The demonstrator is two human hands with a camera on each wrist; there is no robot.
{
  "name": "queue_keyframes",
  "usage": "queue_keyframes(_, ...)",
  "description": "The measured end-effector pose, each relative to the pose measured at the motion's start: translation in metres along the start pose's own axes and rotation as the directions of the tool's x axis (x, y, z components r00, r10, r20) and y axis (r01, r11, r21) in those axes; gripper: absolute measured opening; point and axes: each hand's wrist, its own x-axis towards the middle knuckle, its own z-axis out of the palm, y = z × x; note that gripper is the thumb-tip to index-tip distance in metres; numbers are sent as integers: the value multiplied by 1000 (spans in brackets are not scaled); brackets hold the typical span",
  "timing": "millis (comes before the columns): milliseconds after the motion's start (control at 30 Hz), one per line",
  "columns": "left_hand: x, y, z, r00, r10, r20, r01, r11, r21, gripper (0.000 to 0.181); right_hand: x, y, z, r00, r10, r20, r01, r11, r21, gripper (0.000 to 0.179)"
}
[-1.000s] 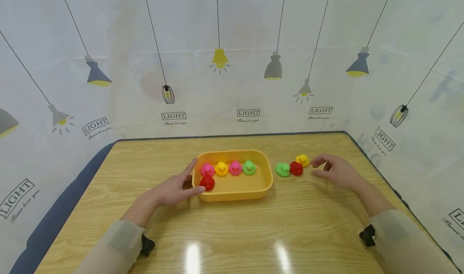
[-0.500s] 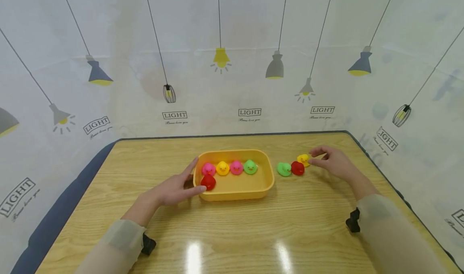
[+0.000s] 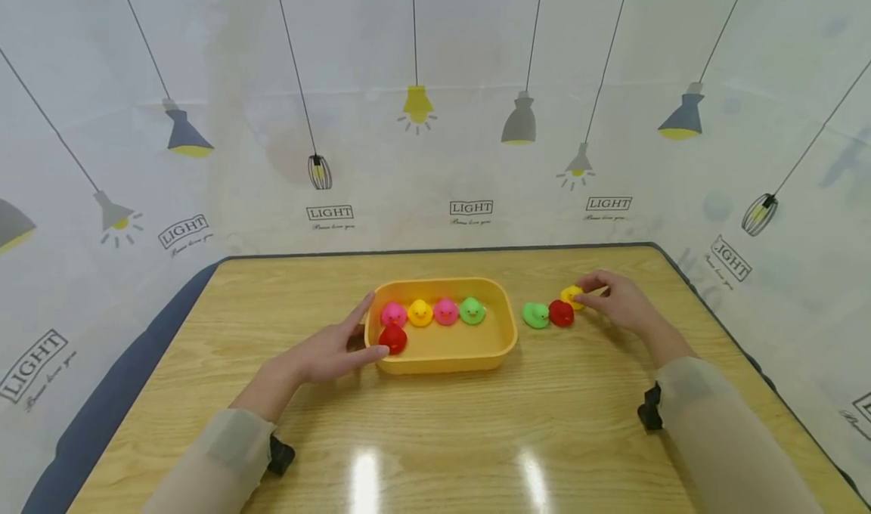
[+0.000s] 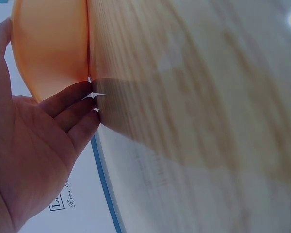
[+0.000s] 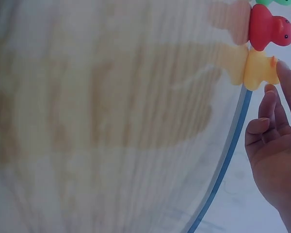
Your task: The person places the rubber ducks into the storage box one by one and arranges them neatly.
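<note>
Nearest, two light sleeves [image 3: 218,469] stretch over the wooden bench [image 3: 442,438], each with a black wrist device [image 3: 280,455]. Beyond, the person's left hand [image 3: 327,355] rests at the left end of the yellow tray [image 3: 442,365], its grip spread, thumb over the rim by a red duck [image 3: 392,338], fingers against the outer wall. That hand has hardly moved.

Farther along stands a row of ducks in the tray; on the bench to its right, near but apart from it, sit a green duck [image 3: 535,316], a second red duck [image 3: 561,314] and, farthest, a yellow duck [image 5: 256,70]. The change is here: the right hand [image 3: 622,302] has come in from the right, and its grip now appears to pinch that yellow duck, thumb in front; how firmly, one cannot tell. It seems the piece being taken up; it is not lifted yet.

Counted: one tray holding five ducks, the red one nearest, then two pink, one yellow and one green behind; three ducks outside; nine printed lamps on the backdrop [image 3: 381,30], one cut off.
</note>
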Motion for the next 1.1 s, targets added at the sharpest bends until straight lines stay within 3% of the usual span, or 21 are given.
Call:
queue_keyframes(467,0,0,2,1000,-16,10,16,1000,-9,111,-1,5,-2,999,32,41,-34,999,39,46)
queue_keyframes(867,-1,3,1,1000,-12,9,12,1000,-7,111,-8,5,-7,1000,13,3,-13,1000,-4,44)
queue_keyframes(1100,-2,3,0,1000,2,5,-2,1000,-7,111,-21,-10,-16,999,-39,-35,40,999,13,45)
